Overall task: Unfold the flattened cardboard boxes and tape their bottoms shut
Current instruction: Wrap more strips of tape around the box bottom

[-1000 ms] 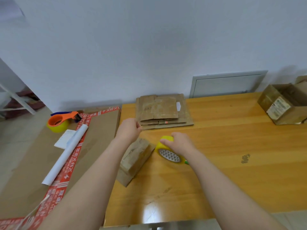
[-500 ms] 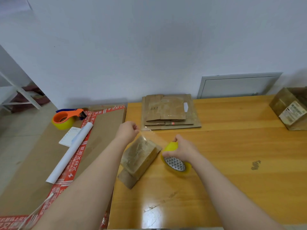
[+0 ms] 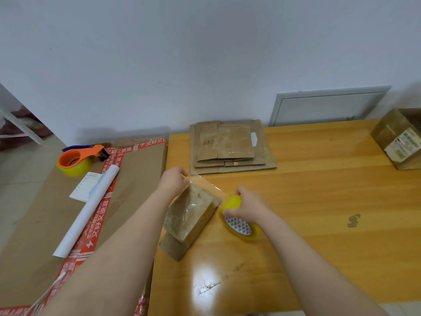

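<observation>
A small unfolded cardboard box [image 3: 191, 215] lies on the wooden table [image 3: 319, 201], its flaps facing me. My left hand [image 3: 173, 182] pinches the free end of a clear tape strip [image 3: 205, 183] above the box's far end. My right hand [image 3: 248, 206] grips the yellow tape roll [image 3: 239, 224] just right of the box. The strip stretches between both hands over the box. A stack of flattened cardboard boxes [image 3: 230, 147] lies at the table's far edge.
An orange tape dispenser [image 3: 77, 158], a white paper roll [image 3: 88, 208] and a notepad [image 3: 85, 185] rest on a large carton [image 3: 34, 224] with red tape at left. An assembled box [image 3: 398, 137] stands at far right. A grey panel [image 3: 328, 106] leans on the wall.
My right hand drew the tape roll rightward, away from the left hand, and pulled out a clear strip over the box. The left hand stays at the box's far end.
</observation>
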